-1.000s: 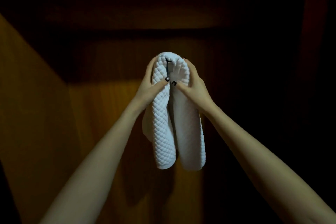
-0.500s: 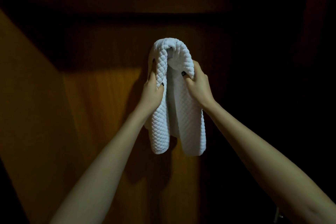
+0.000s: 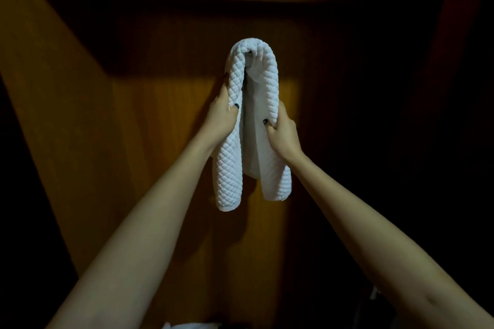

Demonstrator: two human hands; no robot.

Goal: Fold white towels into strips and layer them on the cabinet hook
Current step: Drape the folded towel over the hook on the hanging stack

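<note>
Head view: a quilted white towel strip (image 3: 252,141) hangs over the cabinet hook (image 3: 250,58), with a hand on each half.
The strip's long axis runs vertically against the far wooden cabinet panel (image 3: 160,147), and the hook is barely visible under the fold. The left hand (image 3: 223,116) grips the left half. The right hand (image 3: 283,136) grips the right half, slightly lower and nearer. The hands are apart, and the left tail hangs lower.
</note>
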